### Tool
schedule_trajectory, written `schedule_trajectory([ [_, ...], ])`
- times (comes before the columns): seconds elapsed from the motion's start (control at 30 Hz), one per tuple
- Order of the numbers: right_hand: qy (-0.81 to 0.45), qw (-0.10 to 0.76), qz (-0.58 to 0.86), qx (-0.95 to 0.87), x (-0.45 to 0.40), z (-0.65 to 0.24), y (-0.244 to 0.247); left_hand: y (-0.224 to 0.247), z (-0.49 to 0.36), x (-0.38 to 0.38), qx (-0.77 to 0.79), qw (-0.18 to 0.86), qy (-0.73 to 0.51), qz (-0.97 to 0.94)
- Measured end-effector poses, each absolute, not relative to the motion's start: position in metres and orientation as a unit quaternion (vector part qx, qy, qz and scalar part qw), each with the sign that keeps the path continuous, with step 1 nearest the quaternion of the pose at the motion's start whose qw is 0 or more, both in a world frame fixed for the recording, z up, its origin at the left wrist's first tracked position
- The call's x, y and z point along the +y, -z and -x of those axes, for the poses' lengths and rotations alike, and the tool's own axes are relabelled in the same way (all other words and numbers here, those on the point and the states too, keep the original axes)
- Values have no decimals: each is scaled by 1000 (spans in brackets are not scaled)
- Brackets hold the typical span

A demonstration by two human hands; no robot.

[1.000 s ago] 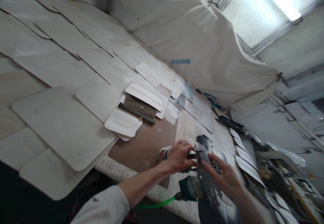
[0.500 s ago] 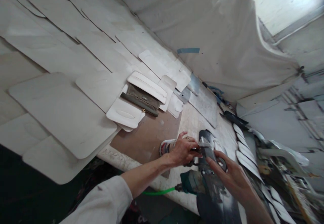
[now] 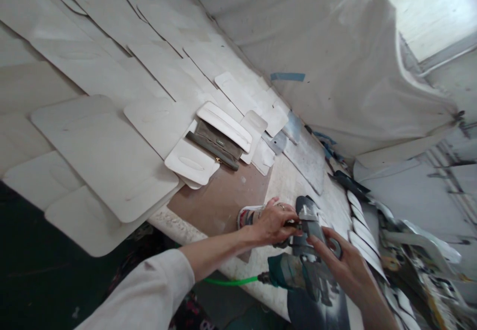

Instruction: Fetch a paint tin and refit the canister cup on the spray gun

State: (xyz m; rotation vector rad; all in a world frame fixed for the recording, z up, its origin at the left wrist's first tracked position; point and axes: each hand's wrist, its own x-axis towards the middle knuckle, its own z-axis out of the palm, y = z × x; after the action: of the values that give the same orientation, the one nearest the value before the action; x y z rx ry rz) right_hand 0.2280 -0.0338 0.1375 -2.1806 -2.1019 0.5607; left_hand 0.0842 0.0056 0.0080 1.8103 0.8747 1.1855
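My left hand [image 3: 278, 222] is closed, its fingertips pinched on a small dark part at the side of a grey metal tool [image 3: 313, 228]. I cannot make out what that part is. From the other side, my right hand [image 3: 345, 258] grips the tool's grey body, thumb and fingers around it near a round loop. A teal section [image 3: 283, 270] juts from the tool toward me, and a green hose [image 3: 233, 282] joins it. Beneath the tool lies a dark, smooth piece [image 3: 298, 305], dusted white. A printed can [image 3: 246, 216] stands just behind my left hand.
Overlapping white panels [image 3: 112, 156] cover the left of the bench. On them lies an open olive wallet [image 3: 219, 143] near a brown board [image 3: 208, 203]. A white sheet [image 3: 335, 46] hangs behind. More white pieces [image 3: 363, 235] line the right side.
The camera view has shifted a little, so the bench things appear slightly farther right. Both hands stay at the tool with nearly the same hold.
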Motion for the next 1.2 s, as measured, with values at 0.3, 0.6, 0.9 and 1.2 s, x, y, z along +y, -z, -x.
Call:
schedule_trajectory([
  [0.3,-148,58,725,-670,-34,-219,-138,-11,-106,-10,422,281,-474,-720],
  [0.6,-175,4,691,-701,-27,-223,-143,-11,-84,18,276,303,-454,-791],
  [0.9,-146,28,689,-709,-31,-233,-134,-10,-76,42,200,358,-432,-803],
  [1.2,-237,132,693,-668,-41,-274,-115,-3,-97,-3,399,314,-505,-698],
])
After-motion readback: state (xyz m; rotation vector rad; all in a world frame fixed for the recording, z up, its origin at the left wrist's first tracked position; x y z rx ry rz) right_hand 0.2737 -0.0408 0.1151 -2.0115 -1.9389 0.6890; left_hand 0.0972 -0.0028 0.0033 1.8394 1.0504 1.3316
